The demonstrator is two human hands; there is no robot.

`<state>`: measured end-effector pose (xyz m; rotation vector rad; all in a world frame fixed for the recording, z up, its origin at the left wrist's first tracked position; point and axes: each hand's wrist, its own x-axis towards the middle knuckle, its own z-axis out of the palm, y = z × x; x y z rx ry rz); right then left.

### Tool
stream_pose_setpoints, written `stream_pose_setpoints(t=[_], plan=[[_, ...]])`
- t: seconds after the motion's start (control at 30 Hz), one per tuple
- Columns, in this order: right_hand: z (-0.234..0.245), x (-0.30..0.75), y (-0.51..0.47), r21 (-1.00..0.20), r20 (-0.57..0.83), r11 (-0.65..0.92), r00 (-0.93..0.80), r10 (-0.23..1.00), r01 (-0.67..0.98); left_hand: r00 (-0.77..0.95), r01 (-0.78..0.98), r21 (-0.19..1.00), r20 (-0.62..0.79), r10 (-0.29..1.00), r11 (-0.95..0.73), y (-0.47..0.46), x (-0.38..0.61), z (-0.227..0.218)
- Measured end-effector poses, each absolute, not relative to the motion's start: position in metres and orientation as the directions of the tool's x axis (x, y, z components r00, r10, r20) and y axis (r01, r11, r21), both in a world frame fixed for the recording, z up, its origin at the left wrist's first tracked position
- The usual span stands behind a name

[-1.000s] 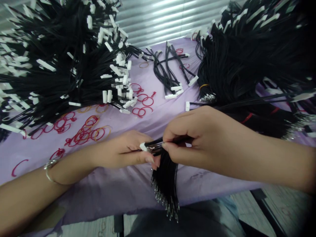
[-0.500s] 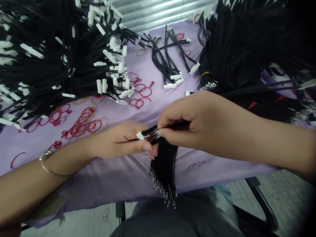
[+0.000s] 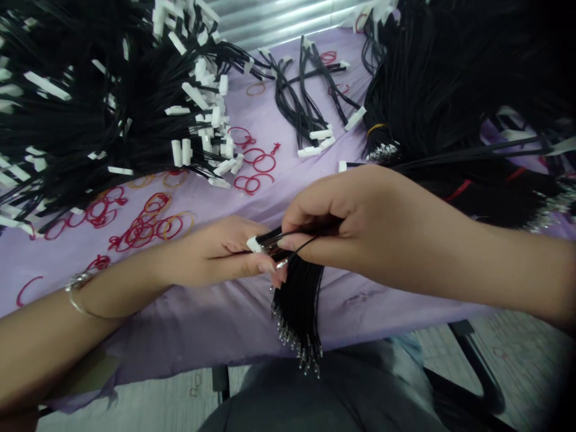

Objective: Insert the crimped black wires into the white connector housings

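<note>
My left hand (image 3: 216, 255) pinches a small white connector (image 3: 253, 243) at the table's near edge. My right hand (image 3: 346, 216) is closed round a bundle of thin black wires (image 3: 299, 306). The metal-tipped ends of the bundle hang down over the edge. One wire with a metal tip sits at my right fingertips, right beside the connector. Both hands meet over the purple table cover (image 3: 225, 324).
A large heap of black wires with white connectors (image 3: 99, 108) fills the left. A second dark heap of wires (image 3: 450, 90) lies at the right. Red and orange rubber bands (image 3: 148, 225) are scattered between them. A few finished wire sets (image 3: 306, 114) lie at the back centre.
The view has shifted a little, so the table sits slightly higher in the picture. One wire tip has come loose from the bundle at my right fingertips, next to the connector.
</note>
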<state>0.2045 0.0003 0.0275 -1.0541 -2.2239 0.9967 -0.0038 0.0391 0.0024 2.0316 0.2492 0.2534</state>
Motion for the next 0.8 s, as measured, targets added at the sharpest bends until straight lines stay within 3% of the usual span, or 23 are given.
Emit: stream_pose_setpoints(t=[0.2, 0.8], plan=[[0.029, 0.2041, 0.001, -0.785, 0.084, 0.424, -0.6, 0.796, 0.452, 0.947, 0.08, 0.923, 0.048, 0.317, -0.377, 0.0389, -0.0023, 0.0001], [0.0255, 0.2042, 0.0057, -0.792, 0.084, 0.439, -0.636, 0.767, 0.425, 0.971, 0.084, 0.876, 0.035, 0.236, -0.475, 0.039, -0.0044, 0.0035]])
